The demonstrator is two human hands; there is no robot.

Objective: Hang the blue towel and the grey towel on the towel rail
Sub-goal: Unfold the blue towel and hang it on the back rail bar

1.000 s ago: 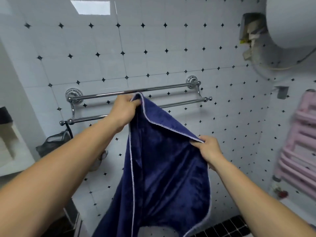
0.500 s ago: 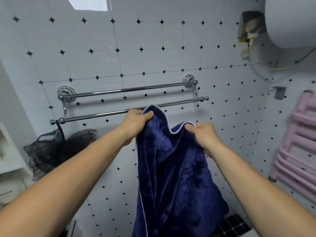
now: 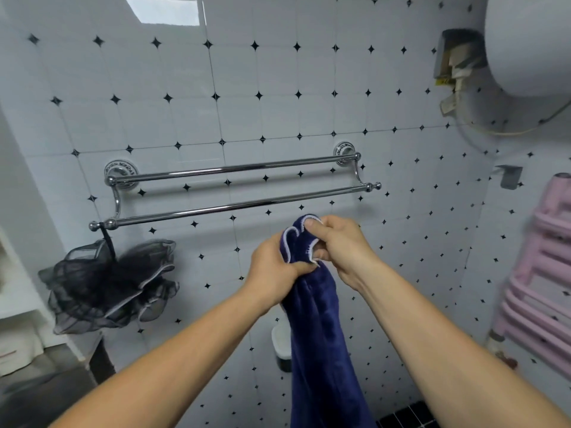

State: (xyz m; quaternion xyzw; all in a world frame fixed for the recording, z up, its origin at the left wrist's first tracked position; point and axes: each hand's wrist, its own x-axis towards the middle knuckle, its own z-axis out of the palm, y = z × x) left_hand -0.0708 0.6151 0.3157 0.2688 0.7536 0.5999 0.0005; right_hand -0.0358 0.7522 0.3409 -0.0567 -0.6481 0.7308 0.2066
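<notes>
A dark blue towel (image 3: pixel 321 335) with a pale edge hangs down in a narrow bunch from both my hands. My left hand (image 3: pixel 272 270) grips it just under the top corners. My right hand (image 3: pixel 336 242) pinches the top edge, thumb on the cloth. The two hands touch, a little below the front bar of the chrome double towel rail (image 3: pixel 234 207) on the tiled wall. Both bars are bare. No grey towel is in view.
A black mesh bath puff (image 3: pixel 108 282) hangs from the rail's left end. A white water heater (image 3: pixel 528 41) sits at the upper right. A pink radiator rack (image 3: pixel 543 288) lines the right wall. White shelves (image 3: pixel 18 304) stand at the left.
My hands have come together and dropped below the front bar, so the spread towel is now gathered into a narrow bunch. The view has tilted down a little.
</notes>
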